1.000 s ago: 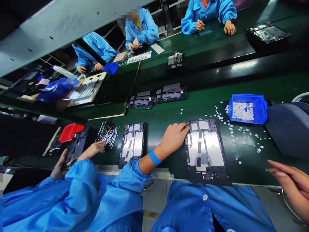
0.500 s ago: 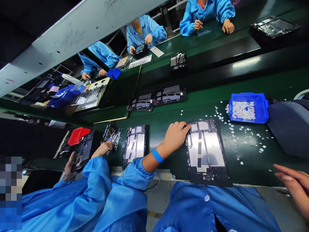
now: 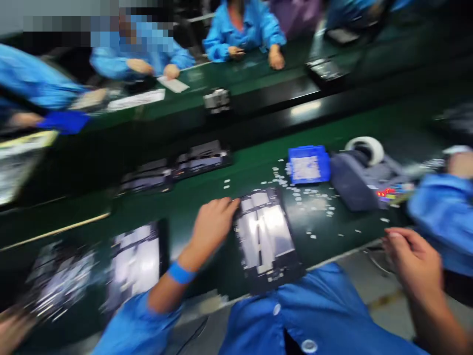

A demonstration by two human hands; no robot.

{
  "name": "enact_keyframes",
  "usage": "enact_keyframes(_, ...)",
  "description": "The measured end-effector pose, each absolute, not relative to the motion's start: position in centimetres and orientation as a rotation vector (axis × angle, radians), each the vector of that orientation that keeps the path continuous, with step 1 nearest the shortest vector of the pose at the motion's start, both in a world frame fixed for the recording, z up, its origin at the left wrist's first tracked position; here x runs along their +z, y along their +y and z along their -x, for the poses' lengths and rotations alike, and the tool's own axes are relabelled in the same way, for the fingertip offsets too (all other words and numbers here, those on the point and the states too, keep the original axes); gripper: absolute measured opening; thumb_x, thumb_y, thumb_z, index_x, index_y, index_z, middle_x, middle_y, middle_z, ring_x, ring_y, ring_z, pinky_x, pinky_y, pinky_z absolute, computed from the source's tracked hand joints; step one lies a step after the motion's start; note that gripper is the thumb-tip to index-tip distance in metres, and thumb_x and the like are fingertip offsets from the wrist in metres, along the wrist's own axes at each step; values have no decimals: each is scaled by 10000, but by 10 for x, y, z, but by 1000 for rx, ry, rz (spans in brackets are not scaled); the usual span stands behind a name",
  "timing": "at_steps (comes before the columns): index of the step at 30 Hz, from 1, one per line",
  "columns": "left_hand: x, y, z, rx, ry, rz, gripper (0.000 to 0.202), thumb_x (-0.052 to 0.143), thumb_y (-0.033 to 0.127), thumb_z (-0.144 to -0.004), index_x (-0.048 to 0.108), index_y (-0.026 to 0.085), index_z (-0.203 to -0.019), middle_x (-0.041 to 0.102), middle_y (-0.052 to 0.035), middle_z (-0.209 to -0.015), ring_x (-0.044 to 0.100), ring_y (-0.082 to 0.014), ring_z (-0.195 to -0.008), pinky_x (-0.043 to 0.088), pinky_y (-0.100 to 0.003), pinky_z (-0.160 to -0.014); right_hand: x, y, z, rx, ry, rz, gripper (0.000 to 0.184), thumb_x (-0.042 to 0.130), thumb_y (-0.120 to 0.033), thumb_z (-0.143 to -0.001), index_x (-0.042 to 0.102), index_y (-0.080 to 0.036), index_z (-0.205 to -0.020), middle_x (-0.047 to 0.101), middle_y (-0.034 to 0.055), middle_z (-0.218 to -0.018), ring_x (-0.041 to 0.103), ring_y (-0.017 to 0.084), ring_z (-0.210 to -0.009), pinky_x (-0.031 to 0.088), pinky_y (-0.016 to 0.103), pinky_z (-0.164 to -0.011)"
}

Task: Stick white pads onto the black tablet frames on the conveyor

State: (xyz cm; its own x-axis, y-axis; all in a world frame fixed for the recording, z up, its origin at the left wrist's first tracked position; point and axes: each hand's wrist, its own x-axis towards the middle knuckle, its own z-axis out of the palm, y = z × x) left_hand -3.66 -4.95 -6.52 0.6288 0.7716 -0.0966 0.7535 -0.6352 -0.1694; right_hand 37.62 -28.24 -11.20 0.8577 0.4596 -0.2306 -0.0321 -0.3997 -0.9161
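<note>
A dark tablet frame [image 3: 266, 236] with shiny metal panels lies on the green belt in front of me, blurred by head motion. My left hand [image 3: 212, 227], with a blue wristband, rests at the frame's top left corner, its fingers bent and their tips on that corner. My right hand [image 3: 410, 261] hovers off the table's near edge at the right, fingers loosely apart and nothing in it.
A blue bin [image 3: 309, 165] of white bits stands behind the frame, with more white bits [image 3: 306, 202] scattered around it. A grey tape dispenser [image 3: 364, 177] sits to its right. Another frame [image 3: 136, 261] lies at left. Several people in blue coats work around the belt.
The view has swung right and blurred. My left hand stays on the frame's corner. My right hand has come further into view over the table's edge.
</note>
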Motion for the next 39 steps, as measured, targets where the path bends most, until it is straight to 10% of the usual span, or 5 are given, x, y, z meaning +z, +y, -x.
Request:
enact_keyframes(19, -56, -62, 38, -552, -1343, 2843, 404, 445, 364, -1014, 711, 197, -1268, 779, -120, -1151, 714, -322, -1045, 546, -473, -935, -129, -224, -424, 864, -133, 1439, 371, 843, -381, -663, 514, -217, -703, 512, -60, -554, 443, 66, -454, 339, 158, -388)
enact_keyframes(27, -49, -84, 9, -986, -2105, 3137, 358, 598, 422, -939, 729, 195, -1184, 793, -86, -1083, 725, -237, -946, 576, -376, -882, -96, -194, -293, 1099, -470, 1392, 319, 858, -452, -721, 683, -192, -785, 672, 3, -658, 540, 97, -515, 424, 216, -485)
enact_keyframes(39, -66, -89, -15, -2606, -2771, 2527, 293, 833, 363, -778, 670, 170, -926, 669, -7, -804, 621, -129, -735, 495, -263, -728, -78, -109, -163, 1387, -992, 1263, 320, 767, -513, -816, 673, -207, -803, 634, -4, -616, 569, 142, -560, 434, 262, -543)
